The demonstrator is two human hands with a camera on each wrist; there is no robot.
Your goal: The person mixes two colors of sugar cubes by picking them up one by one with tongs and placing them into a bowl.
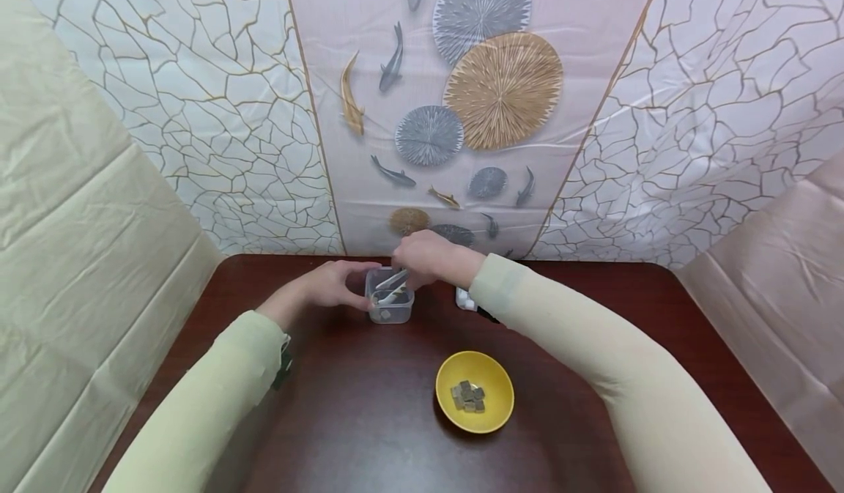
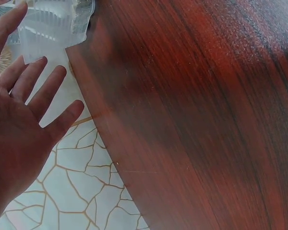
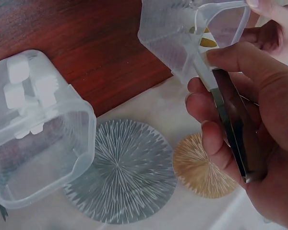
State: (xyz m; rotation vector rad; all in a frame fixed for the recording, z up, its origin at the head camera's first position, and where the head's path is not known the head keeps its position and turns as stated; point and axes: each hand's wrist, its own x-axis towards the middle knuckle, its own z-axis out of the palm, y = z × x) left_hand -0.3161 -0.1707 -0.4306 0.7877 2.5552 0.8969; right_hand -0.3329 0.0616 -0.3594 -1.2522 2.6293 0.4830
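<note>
Tweezers (image 3: 235,120) with pale tips lie between the thumb and fingers of my right hand (image 1: 431,256), which grips them. Their tips reach down into a clear plastic container (image 1: 390,317) at the back of the table. Something pale and small shows at its bottom; whether the tips hold anything is unclear. My left hand (image 1: 326,284) holds that container's left side, thumb toward the front and index finger toward the back. The left wrist view shows its other fingers (image 2: 48,91) spread and fairly straight. Below my right wrist, a second clear container (image 3: 81,115) holds several white cubes (image 3: 29,88).
A yellow bowl (image 1: 475,423) with several small brownish square pieces (image 1: 469,396) stands nearer on the dark wooden table (image 1: 356,420). Behind the table's back edge hangs a patterned cloth (image 1: 264,134). Pale cloth walls stand at both sides.
</note>
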